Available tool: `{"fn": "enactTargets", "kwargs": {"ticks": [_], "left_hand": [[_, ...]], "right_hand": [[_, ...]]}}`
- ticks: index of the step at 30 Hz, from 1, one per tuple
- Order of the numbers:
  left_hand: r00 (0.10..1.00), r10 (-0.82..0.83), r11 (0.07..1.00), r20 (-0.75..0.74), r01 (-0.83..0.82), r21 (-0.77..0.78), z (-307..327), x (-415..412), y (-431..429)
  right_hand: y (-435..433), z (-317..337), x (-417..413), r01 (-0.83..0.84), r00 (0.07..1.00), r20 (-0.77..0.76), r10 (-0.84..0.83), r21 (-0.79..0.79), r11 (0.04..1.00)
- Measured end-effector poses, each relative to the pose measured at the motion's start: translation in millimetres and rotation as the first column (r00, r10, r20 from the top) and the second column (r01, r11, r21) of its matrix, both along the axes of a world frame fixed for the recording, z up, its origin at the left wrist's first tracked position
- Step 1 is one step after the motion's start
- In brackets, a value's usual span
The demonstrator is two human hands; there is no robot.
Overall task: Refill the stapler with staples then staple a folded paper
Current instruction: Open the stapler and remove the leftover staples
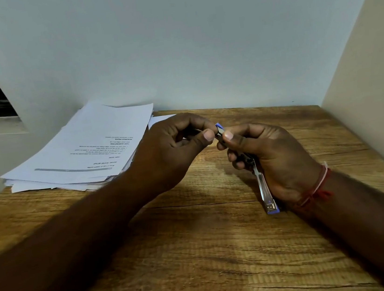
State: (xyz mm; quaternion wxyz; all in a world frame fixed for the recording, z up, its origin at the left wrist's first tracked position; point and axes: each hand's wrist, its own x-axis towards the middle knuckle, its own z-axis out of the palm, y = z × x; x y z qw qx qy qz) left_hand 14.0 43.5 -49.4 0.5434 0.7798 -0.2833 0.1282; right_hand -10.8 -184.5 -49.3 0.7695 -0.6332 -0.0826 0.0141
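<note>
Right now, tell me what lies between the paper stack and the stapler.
In the head view, the left hand sits between the paper stack and the stapler, its fingertips pinching at the stapler's blue tip, which the right hand holds.

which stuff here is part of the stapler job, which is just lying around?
In use:
stapler, opened, in right hand
left hand, pinching at the stapler's far end; staples not discernible

Lying about:
stack of printed papers
red wrist thread
wooden table
</note>
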Motion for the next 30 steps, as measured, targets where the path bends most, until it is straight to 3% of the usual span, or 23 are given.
{"fn": "enactTargets", "kwargs": {"ticks": [10,18,24,30], "left_hand": [[0.988,-0.120,0.991,-0.099,0.113,-0.077,2,0,2],[0.996,-0.058,0.995,-0.075,0.051,-0.084,3,-1,-1],[0.989,-0.033,0.979,-0.143,0.003,-0.202,0,-8,-11],[0.997,0.004,0.978,-0.078,-0.020,-0.209,1,-16,-18]], "right_hand": [[0,1,0,-0.001,1.000,0.021,0.001,-0.001,1.000],[1,-1,2,0.019,1.000,0.014,-0.020,0.029,0.999],[0,-2,5,0.072,0.994,0.078,-0.079,0.093,0.993],[3,1,-1,0.083,0.964,0.253,-0.085,0.022,0.996]]}}
